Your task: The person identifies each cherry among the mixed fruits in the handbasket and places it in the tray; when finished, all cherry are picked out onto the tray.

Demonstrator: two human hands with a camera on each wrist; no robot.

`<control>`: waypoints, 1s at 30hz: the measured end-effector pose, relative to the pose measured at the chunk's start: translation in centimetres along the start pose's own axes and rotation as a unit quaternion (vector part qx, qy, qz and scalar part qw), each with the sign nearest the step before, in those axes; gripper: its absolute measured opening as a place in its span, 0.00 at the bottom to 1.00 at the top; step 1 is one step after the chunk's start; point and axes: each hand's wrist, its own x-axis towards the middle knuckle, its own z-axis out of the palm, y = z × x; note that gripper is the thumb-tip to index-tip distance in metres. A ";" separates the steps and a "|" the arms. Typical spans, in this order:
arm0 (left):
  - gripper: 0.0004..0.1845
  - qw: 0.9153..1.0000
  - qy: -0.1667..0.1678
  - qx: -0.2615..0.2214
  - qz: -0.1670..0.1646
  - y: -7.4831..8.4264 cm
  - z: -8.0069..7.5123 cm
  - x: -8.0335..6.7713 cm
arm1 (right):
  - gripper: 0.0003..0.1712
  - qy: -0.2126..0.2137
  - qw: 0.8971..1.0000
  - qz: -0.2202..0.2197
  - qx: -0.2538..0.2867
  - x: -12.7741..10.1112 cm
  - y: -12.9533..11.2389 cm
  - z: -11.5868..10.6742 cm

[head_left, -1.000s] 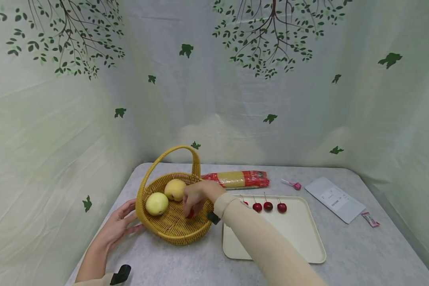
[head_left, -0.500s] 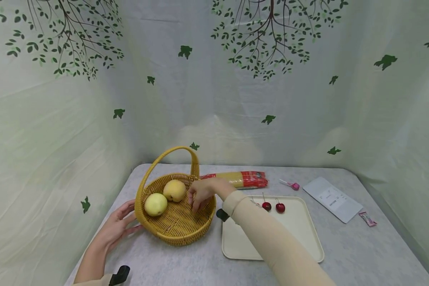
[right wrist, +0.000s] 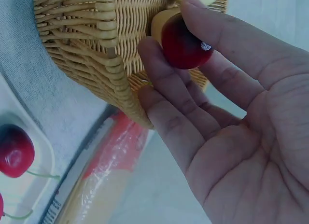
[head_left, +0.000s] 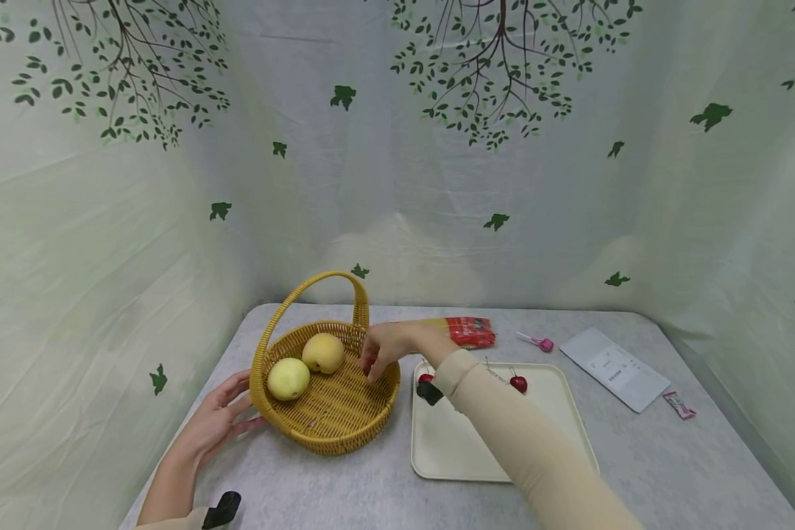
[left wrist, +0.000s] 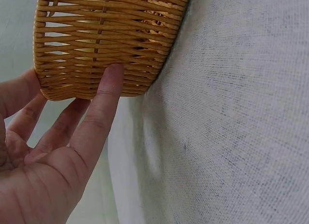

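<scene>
Here the right hand (right wrist: 227, 118) pinches a cherry (right wrist: 183, 43) between thumb and fingers, over the right rim of the basket (head_left: 324, 412); its stem is hidden, so its axis cannot be told. The left hand (left wrist: 53, 147) rests loose, thumb flat on the basket's outer weave. Two yellow fruits (head_left: 323, 352) lie inside. Beside it on the grey table (head_left: 636, 456) sits a cream tray (head_left: 550, 434) bearing more cherries, partly covered by the sleeve (head_left: 536, 456). Leaf-printed cloth (head_left: 397, 184) hangs behind.

Staged recording booth: leaf-print fabric backdrop (head_left: 397, 184) enclosing grey table (head_left: 669, 471).
</scene>
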 end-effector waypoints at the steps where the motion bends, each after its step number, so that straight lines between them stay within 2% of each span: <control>1: 0.35 1.000 -0.001 0.000 0.001 0.0 0.0 0.0 | 0.18 0.000 1.000 -0.004 0.006 -0.1 0.0 -0.1; 6: 0.35 1.000 0.001 0.002 0.004 0.0 0.1 0.0 | 0.20 0.019 1.000 -0.017 0.010 -0.9 0.0 -0.3; 17: 0.34 1.000 -0.005 0.004 0.000 0.0 0.0 0.0 | 0.15 0.049 0.998 -0.021 0.015 -3.2 0.6 -0.6; 25: 0.34 1.000 -0.006 0.001 -0.004 -0.2 0.0 0.2 | 0.16 0.078 0.997 -0.016 -0.003 -5.5 1.6 -0.5; 30: 0.34 1.000 -0.004 0.000 -0.003 -0.1 0.0 0.1 | 0.14 0.100 0.995 -0.012 0.004 -7.3 2.6 -0.6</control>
